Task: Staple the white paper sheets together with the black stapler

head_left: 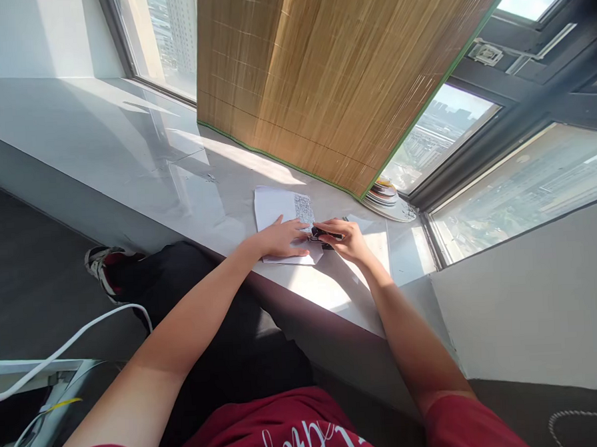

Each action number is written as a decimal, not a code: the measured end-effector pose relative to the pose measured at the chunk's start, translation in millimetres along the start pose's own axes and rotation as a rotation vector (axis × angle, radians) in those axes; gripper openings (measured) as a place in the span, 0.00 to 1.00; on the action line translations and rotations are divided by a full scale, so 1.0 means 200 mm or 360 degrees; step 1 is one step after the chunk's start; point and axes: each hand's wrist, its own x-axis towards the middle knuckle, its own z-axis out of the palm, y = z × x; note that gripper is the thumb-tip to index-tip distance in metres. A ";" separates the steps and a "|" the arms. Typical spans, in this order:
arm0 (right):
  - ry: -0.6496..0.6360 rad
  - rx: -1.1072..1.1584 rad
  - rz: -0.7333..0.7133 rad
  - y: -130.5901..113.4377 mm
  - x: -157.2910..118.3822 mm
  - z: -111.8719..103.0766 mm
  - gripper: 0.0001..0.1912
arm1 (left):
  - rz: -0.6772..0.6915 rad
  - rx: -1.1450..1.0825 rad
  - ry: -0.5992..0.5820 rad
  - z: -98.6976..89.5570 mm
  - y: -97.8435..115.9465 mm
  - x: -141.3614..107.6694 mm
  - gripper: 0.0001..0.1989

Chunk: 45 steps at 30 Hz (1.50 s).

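White paper sheets (272,208), printed with dense dark text on part of the upper right, lie on the pale window ledge. My left hand (283,239) rests flat on them with its fingers spread, pointing right. At the sheets' right edge, my right hand (348,239) closes its thumb and fingers around a small black stapler (328,235). Its front end reaches the paper beside my left fingertips. The fingers hide part of the stapler, and I cannot tell whether paper sits between its jaws.
A bamboo blind (315,69) hangs just behind the ledge (166,184). Stacked round plates or discs (387,202) stand in the right corner by the window. A white cable (79,332) loops at the lower left, near a shoe (103,267).
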 end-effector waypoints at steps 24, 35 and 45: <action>-0.0082 -0.0223 -0.0167 -0.01 0.03 0.06 0.15 | -0.0038 0.0243 -0.0140 -0.04 0.04 -0.01 0.28; -0.0089 -0.0226 -0.0131 -0.01 0.04 0.06 0.16 | -0.0056 0.0216 -0.0129 -0.04 0.05 -0.01 0.29; -0.0049 -0.0174 -0.0057 -0.02 0.04 0.07 0.16 | -0.0049 0.0265 -0.0162 -0.03 0.01 -0.01 0.33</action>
